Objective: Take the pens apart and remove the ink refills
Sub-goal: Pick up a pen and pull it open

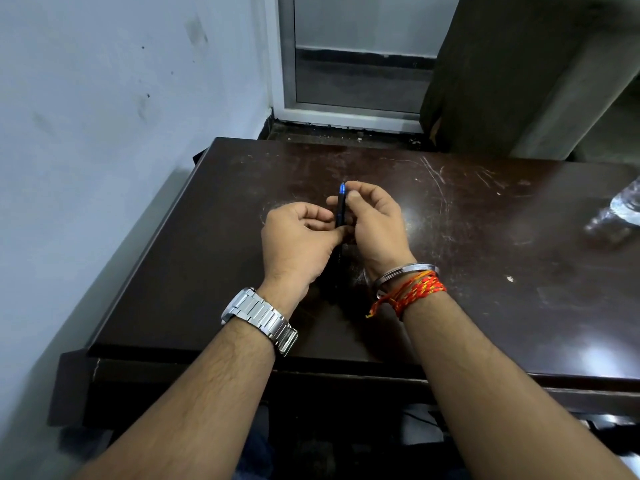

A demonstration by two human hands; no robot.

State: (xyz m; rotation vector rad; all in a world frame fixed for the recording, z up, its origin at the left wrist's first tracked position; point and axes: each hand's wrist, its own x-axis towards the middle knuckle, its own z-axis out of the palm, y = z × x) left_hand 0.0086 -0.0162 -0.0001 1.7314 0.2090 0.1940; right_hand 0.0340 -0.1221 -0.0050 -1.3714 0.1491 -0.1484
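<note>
Head view: both hands, left (299, 233) and right (372, 220), pinch one pen (340, 211) upright above the worktop (485, 237). Probably light, stiff, slick plastic; grip barrel low, twist near blue tip.

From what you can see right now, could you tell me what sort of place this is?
Probably a plain office or study room: a scratched dark wooden desk stands against a marked painted wall, with a metal-framed door behind it. Both hands hold a pen over the desk.
</note>
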